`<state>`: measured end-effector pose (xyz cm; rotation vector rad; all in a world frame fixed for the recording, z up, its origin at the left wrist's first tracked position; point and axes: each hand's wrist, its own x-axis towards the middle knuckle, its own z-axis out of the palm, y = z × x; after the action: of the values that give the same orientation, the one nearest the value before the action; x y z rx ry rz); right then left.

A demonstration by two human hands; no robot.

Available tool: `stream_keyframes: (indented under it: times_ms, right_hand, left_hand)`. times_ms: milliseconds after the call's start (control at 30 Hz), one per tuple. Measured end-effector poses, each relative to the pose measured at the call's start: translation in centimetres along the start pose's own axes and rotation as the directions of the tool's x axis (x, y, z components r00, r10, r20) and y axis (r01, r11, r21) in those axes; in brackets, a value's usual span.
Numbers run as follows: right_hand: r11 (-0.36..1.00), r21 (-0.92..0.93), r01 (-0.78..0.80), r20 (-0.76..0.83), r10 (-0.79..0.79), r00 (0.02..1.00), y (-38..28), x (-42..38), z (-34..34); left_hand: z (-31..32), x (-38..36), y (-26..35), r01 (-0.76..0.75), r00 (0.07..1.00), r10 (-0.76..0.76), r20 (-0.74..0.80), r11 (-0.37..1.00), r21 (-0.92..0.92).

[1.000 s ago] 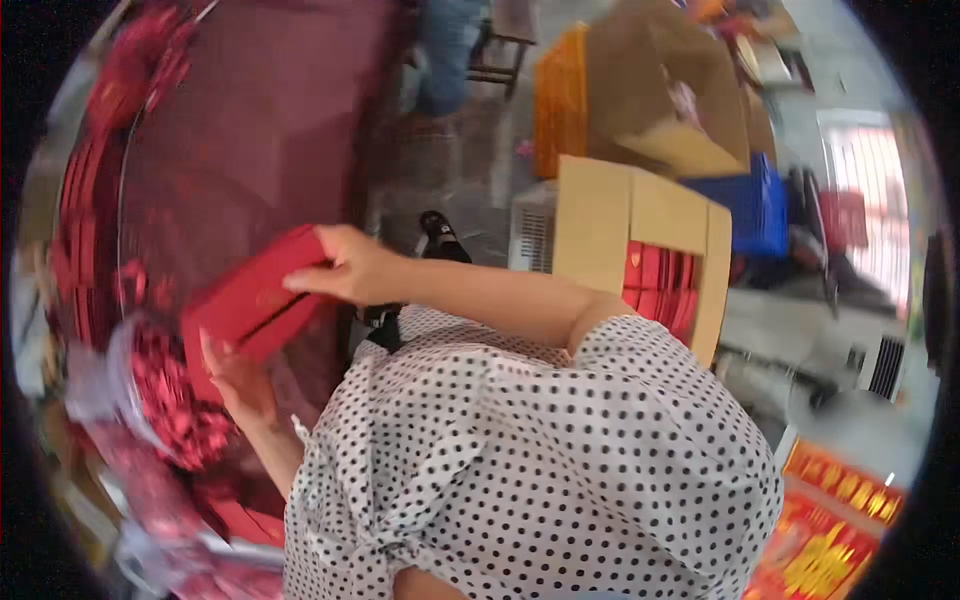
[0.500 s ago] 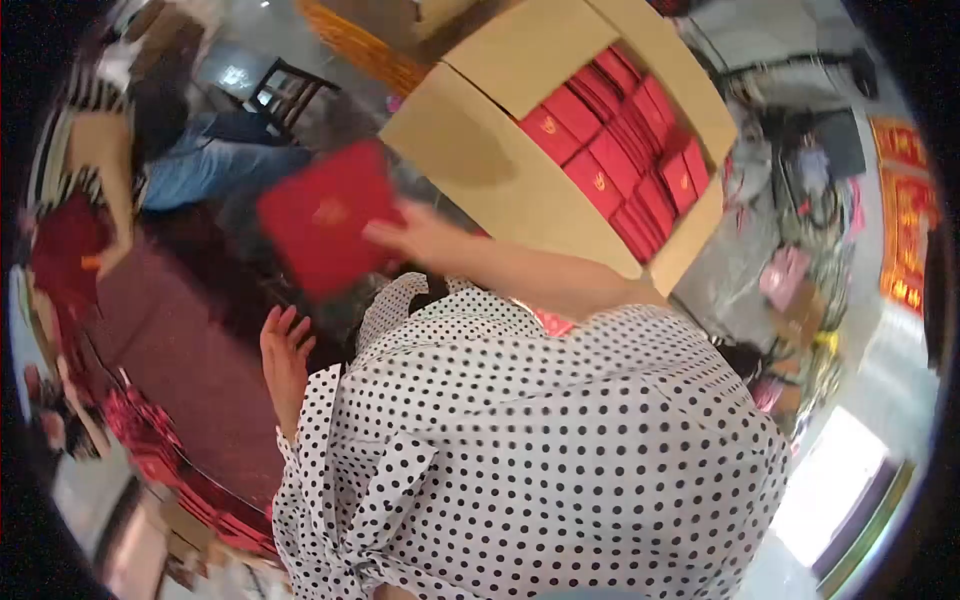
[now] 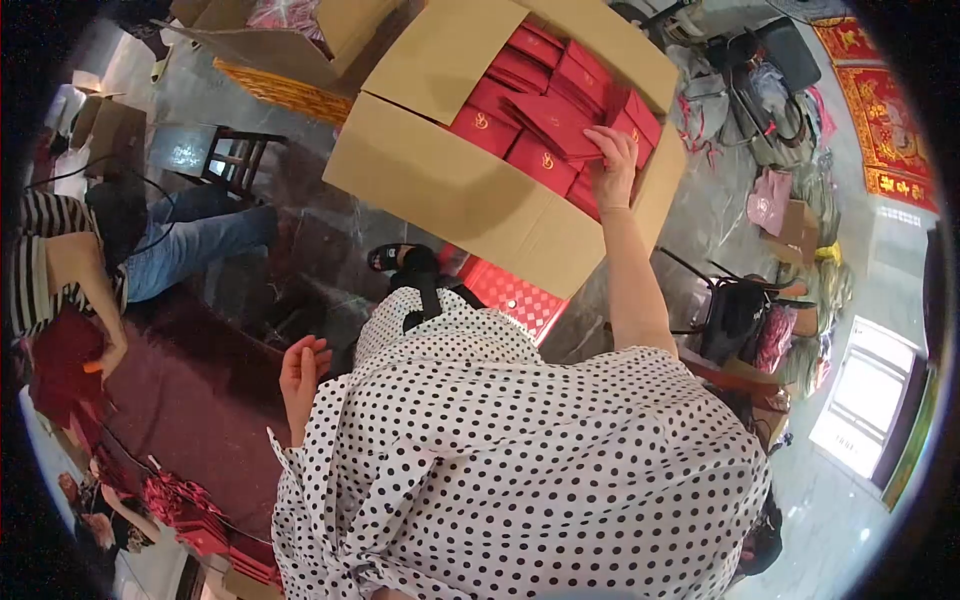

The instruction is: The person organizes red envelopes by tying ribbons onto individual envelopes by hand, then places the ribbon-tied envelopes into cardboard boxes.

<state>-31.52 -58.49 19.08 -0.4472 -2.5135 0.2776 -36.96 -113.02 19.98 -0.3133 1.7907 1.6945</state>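
Observation:
My right hand (image 3: 613,168) reaches into an open cardboard box (image 3: 430,195). Its fingers and thumb pinch the edge of a flat red packet (image 3: 553,122) with a gold emblem, which lies tilted over the others. Rows of similar red packets (image 3: 540,162) fill the box. To the left, my left hand (image 3: 300,375) hovers by the edge of a dark red covered table (image 3: 190,390). It holds nothing, and its fingers are loosely bent and apart from the thumb.
A co-worker in a striped top sits at the left, one hand (image 3: 112,358) on dark red material. Red cords (image 3: 175,500) lie on the table. Under the box shows a red patterned carton (image 3: 510,295). A black chair (image 3: 725,310) stands at right, another box (image 3: 270,45) behind.
My right hand has moved from the left, where it held a red packet in the air, to the box. That packet is no longer in sight there. My left hand's fingers have curled slightly.

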Motion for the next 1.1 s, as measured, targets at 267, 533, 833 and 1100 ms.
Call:
stream_keyframes:
  times_ms: [267,533,833,1100]
  right_hand:
    - [0.549,0.642,-0.536,0.012,0.691,0.723,4.9,-1.3,7.3]
    - [-0.309,0.62,-0.721,0.543,0.833,0.11,8.6,-2.5,6.3]
    - [0.164,-0.003,-0.986,0.342,0.927,0.153,8.1,-6.4,12.9]
    - [0.758,-0.652,0.008,0.53,0.448,0.72,5.3,-4.9,9.5]
  left_hand:
    - [0.7,-0.9,-0.3,0.145,0.983,-0.141,-0.117,0.989,0.024]
    - [0.0,-0.9,-4.8,0.156,0.981,-0.143,-0.135,0.983,0.093]
    - [0.8,-1.6,-3.9,0.11,0.984,-0.089,-0.157,0.985,0.134]
    - [-0.2,-6.2,-5.9,0.014,0.939,0.029,-0.341,0.993,0.121]
